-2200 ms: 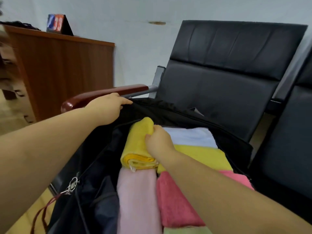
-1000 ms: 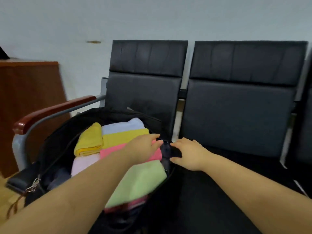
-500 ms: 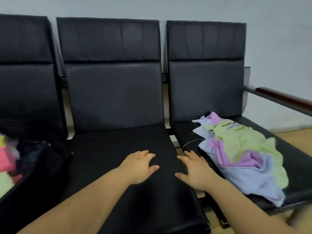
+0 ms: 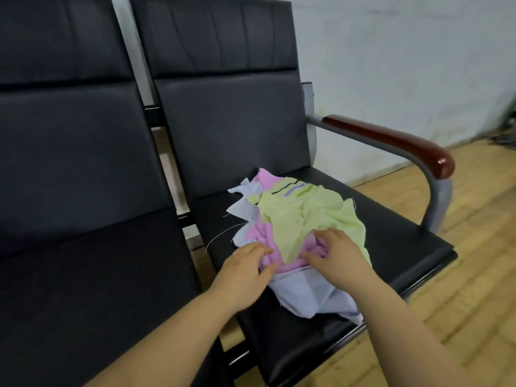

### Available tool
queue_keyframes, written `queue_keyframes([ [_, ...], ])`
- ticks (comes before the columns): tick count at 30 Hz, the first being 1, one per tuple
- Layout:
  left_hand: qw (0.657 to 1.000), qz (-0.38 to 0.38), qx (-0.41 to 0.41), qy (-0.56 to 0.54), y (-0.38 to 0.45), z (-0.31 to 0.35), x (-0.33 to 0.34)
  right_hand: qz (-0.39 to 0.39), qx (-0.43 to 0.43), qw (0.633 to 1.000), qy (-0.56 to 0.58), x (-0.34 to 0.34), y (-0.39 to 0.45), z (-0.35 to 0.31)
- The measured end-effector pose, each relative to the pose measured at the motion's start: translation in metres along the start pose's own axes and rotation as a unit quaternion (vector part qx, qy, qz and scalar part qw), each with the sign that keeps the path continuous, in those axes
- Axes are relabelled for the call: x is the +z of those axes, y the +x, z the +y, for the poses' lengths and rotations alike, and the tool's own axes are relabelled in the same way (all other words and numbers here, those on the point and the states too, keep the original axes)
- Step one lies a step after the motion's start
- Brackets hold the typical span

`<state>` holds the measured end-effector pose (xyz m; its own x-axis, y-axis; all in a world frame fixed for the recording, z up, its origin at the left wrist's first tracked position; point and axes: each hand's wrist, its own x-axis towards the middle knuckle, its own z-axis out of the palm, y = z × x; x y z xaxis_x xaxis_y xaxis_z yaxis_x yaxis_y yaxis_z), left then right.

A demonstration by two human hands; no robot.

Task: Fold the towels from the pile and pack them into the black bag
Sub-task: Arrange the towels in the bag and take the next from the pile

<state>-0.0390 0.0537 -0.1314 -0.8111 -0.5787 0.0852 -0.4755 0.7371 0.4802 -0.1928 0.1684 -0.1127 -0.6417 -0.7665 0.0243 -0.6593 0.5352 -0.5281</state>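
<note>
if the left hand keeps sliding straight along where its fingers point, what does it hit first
The left hand has its fingers aimed up and right, already at the edge of the pink towel in the pile. It would likely push into that towel first, then the light green towel lying over it.

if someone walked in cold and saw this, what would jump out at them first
The crumpled pile of towels, light green, pink and pale blue, bright against the black seat of the right-hand chair. Next, the left hand and right hand resting on the pile's near edge. Then the glossy reddish armrest at right.
</note>
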Motion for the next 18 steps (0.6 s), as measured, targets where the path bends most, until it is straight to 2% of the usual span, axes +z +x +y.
queue_keyframes([
  [5,1.000,0.009,0.012,-0.001,0.034,0.011,0.011,0.023,0.043,0.998,0.037,-0.001,0.016,0.021],
  [11,0.995,-0.004,-0.062,0.074,0.077,0.013,0.027,0.036,0.130,0.980,0.147,0.001,0.036,0.044],
  [18,0.993,0.015,-0.117,0.030,0.100,0.002,0.038,0.047,0.230,0.957,0.170,0.003,0.052,0.065],
])
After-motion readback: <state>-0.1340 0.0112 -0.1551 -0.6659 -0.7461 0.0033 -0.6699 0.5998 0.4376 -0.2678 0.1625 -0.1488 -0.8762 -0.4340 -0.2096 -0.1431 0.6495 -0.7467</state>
